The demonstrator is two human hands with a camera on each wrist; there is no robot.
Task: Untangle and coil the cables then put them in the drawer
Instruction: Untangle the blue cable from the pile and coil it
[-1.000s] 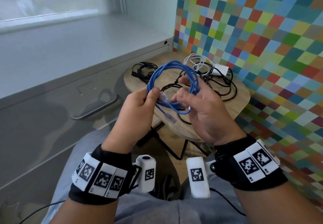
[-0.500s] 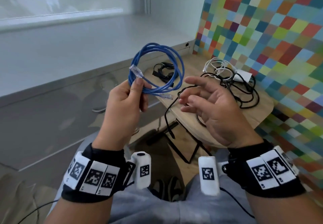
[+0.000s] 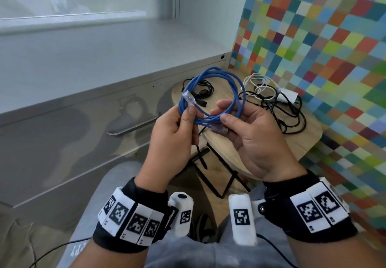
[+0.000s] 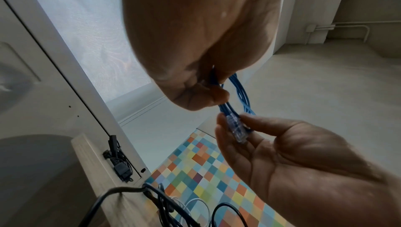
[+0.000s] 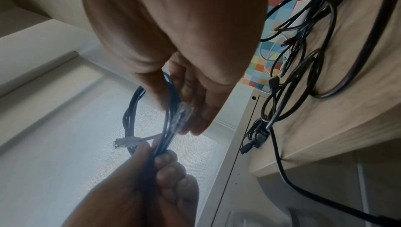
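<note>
A blue network cable (image 3: pixel 217 71), wound into a loop of several turns, hangs in the air over the left part of the small wooden table (image 3: pixel 300 142). My left hand (image 3: pixel 188 117) grips the bundled turns at the loop's lower left, and one clear plug (image 3: pixel 188 98) sticks up above its thumb. At the loop's lower edge my right hand (image 3: pixel 223 121) pinches the other clear plug (image 4: pixel 235 128) between thumb and fingers. The grey drawer front (image 3: pixel 62 142) with its bar handle (image 3: pixel 133 125) stands closed to the left.
On the table lie a tangle of black cables (image 3: pixel 288 113), a white cable (image 3: pixel 259 81) with a white adapter (image 3: pixel 288 96), and a small black cable bundle (image 3: pixel 200 92). One black lead (image 3: pixel 200 152) hangs off the table edge. A colourful tiled wall (image 3: pixel 313 38) stands on the right.
Half a second ago my right hand was open and away from the coil; it has come back and taken the loose plug end. The left hand has kept its grip on the coil.
</note>
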